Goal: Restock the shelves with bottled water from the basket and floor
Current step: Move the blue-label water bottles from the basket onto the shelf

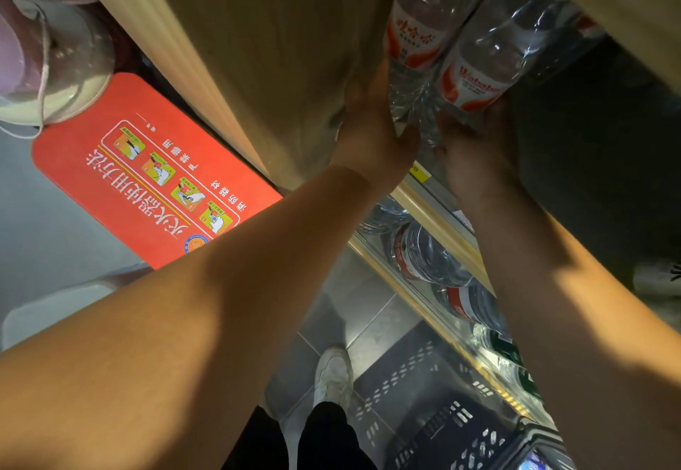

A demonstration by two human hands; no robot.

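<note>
Fingers: the left hand point(368, 127) has its fingers wrapped round the base of the left bottle point(416, 31), thumb pointing right; the right hand point(475, 153) cups the base of the right bottle point(482, 71), its fingertips hidden behind the plastic, so I cannot tell how far they are curled.
Far left: a red sign point(147, 175) is fixed beside the wooden shelf panel point(258, 46).
Bottles: the two lie side by side, touching, with their red labels facing us; their long axes run away from the hands into the shelf opening, caps deep in the dark and out of sight.
Key relation: each bottle lies straight ahead of its own hand, so a push along the axis looks like all that is needed; the left hand sits a little further in.
Lower shelf: more bottled water point(435, 259) stands in a row on the shelf below the arms.
Near right: the dark basket point(423, 414) rests on the floor beside a white shoe point(333, 374); its contents are barely visible.
</note>
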